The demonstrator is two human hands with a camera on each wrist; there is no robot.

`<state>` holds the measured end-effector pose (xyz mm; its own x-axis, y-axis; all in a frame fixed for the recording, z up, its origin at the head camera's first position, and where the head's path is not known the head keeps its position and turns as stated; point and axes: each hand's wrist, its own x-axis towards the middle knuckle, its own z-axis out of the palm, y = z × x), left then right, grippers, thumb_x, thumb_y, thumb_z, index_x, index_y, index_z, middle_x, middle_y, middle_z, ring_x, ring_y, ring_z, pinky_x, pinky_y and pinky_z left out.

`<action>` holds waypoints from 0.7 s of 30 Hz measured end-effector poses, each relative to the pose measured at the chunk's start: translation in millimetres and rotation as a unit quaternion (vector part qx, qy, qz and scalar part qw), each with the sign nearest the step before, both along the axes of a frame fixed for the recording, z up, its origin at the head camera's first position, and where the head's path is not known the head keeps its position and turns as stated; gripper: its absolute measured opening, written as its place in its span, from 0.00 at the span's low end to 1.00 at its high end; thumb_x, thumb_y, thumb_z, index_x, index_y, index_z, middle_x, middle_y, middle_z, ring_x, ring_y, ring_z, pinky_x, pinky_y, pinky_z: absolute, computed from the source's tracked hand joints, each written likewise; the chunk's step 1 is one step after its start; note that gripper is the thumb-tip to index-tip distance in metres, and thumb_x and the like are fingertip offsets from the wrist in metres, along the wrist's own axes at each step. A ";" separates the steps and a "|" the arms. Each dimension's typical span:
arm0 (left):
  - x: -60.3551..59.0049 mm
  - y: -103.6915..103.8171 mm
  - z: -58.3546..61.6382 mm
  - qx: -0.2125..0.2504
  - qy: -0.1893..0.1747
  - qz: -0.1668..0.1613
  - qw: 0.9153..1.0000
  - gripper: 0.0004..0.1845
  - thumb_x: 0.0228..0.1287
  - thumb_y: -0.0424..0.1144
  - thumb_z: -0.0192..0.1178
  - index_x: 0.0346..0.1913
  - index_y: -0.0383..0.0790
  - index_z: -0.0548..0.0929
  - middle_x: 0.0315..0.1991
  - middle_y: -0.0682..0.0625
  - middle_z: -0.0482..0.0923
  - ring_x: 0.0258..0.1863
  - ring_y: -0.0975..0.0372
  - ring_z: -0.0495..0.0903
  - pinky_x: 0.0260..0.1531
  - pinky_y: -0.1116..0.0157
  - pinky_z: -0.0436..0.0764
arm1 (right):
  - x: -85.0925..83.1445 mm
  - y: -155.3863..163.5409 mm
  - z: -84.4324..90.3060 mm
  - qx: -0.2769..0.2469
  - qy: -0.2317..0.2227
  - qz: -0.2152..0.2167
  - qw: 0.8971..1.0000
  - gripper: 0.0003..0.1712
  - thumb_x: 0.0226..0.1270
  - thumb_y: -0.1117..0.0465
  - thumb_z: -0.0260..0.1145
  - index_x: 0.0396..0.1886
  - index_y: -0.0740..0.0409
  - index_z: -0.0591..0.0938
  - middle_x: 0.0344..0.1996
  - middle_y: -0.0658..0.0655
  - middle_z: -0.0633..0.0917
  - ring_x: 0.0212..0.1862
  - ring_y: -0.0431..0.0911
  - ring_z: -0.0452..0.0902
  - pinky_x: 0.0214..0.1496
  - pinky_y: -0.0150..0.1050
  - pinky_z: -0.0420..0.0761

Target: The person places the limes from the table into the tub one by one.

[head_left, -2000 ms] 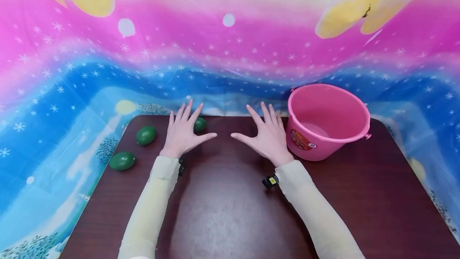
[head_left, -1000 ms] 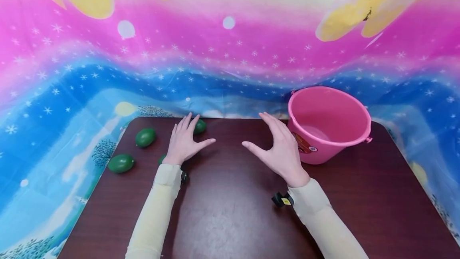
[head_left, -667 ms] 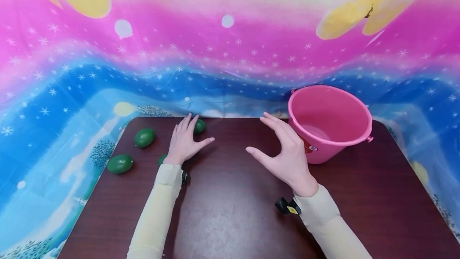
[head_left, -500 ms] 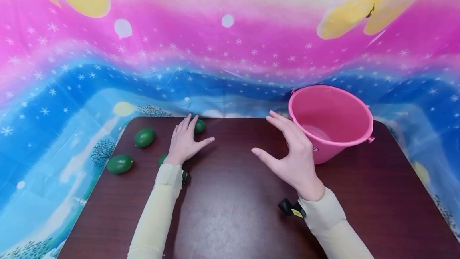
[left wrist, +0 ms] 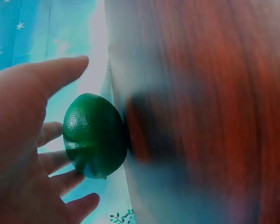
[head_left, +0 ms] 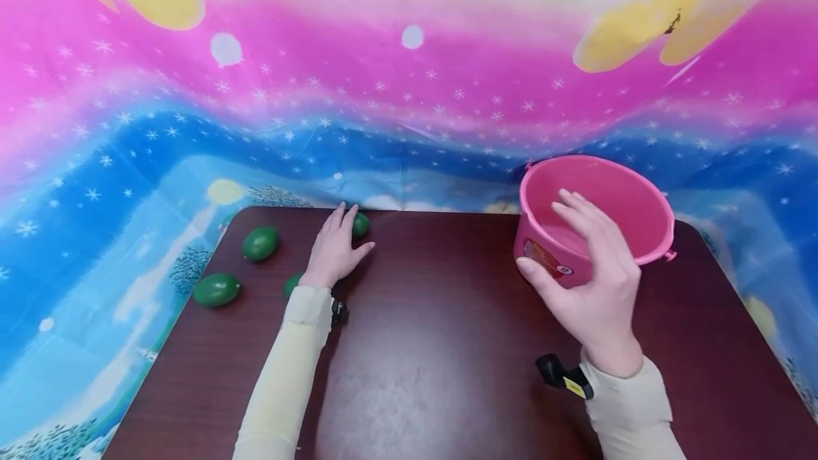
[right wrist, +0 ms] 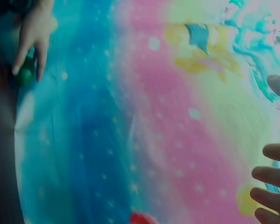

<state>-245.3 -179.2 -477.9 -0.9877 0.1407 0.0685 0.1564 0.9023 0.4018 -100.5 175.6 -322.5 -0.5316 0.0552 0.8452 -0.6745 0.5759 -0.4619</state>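
Aloft, right grip [head_left: 597,293] near pink bucket [head_left: 634,210]

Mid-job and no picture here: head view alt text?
A person's left grip, open, is beside a green fruit near the far edge of the dark table; the right grip, also open, appears in front of a pink bucket. Three more green fruits lie at left.

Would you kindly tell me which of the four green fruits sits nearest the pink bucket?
The green fruit beside the left hand, near the far edge of the table: it lies rightmost in the head view; the other three fruits lie farther left.
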 end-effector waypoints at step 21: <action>-5.5 1.4 1.9 0.003 0.037 0.011 0.999 0.31 0.68 0.31 0.66 0.72 0.40 0.71 0.67 0.35 0.66 0.63 0.41 0.68 0.59 0.45 0.75 | -4.9 72.2 -12.6 -0.074 0.038 -0.085 0.993 0.40 0.57 0.37 0.76 0.51 0.69 0.86 0.55 0.67 0.84 0.65 0.60 0.74 0.72 0.50 0.65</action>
